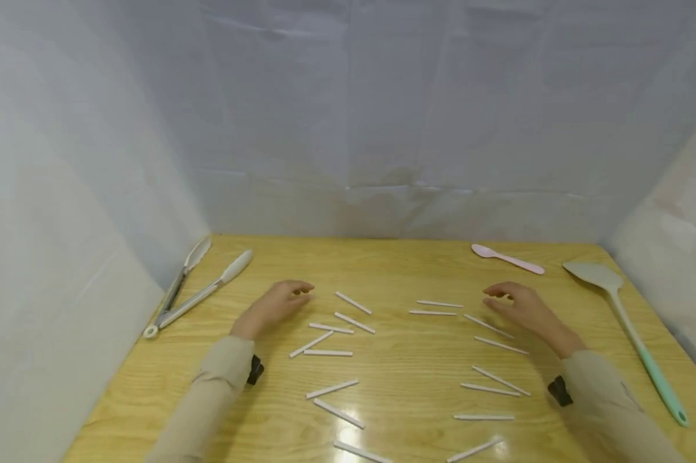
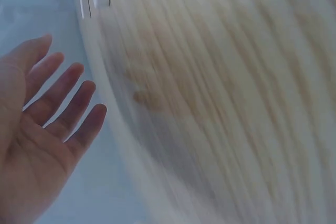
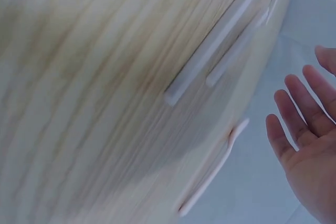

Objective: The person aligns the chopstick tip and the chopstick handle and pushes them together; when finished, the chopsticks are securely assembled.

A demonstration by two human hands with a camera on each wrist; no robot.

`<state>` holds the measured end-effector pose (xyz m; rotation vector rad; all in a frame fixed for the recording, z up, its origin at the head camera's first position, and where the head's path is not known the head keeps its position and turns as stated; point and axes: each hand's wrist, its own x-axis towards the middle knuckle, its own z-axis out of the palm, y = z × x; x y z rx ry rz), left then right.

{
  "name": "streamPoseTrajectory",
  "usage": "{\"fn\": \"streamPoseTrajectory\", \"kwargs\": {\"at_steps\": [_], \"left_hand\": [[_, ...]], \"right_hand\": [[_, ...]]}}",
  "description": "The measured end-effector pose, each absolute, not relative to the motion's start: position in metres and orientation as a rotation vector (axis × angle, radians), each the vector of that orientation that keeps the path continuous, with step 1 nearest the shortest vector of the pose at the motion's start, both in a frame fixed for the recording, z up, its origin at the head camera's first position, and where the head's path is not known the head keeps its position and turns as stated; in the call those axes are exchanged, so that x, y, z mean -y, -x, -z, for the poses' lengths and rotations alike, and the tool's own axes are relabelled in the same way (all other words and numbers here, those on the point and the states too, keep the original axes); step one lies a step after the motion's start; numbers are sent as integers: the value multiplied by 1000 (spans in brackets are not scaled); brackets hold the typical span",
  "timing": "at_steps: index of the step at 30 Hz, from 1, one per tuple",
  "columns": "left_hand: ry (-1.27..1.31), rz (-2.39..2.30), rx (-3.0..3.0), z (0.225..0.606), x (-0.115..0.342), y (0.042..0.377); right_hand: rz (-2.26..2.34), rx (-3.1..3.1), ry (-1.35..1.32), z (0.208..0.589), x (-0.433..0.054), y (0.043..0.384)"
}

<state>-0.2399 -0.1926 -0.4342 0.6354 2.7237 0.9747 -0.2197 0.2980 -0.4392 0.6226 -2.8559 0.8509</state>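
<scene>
My left hand (image 1: 275, 305) hovers over the left part of the wooden table, fingers relaxed and nothing in its grasp. Just right of it lie several thin white sticks, one of them slanted near the fingertips (image 1: 353, 303). On the other side, my right hand (image 1: 524, 312) is likewise raised, with loose fingers and an empty palm. Close to it rests another loose group of white sticks, including one just below the fingers (image 1: 489, 326). In the right wrist view, two sticks (image 3: 210, 45) run side by side near that hand.
Metal tongs with pale tips (image 1: 188, 303) lie spread at the left edge. A pink spoon (image 1: 516, 261) is at the back right. Along the right edge stretches a turner (image 1: 630, 325) with a green handle end. White sheeting (image 1: 383, 128) encloses the back and sides.
</scene>
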Motion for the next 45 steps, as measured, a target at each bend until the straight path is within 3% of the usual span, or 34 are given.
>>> {"fn": "streamPoseTrajectory", "kwargs": {"at_steps": [11, 25, 45], "left_hand": [[-873, -946, -2651, 446, 148, 262], [-927, -888, -2644, 450, 128, 273], [-994, -867, -2623, 446, 121, 272]], "right_hand": [[-930, 3021, -715, 451, -261, 240], [-837, 2936, -932, 461, -237, 252], [-967, 2951, -863, 459, -227, 251]]}}
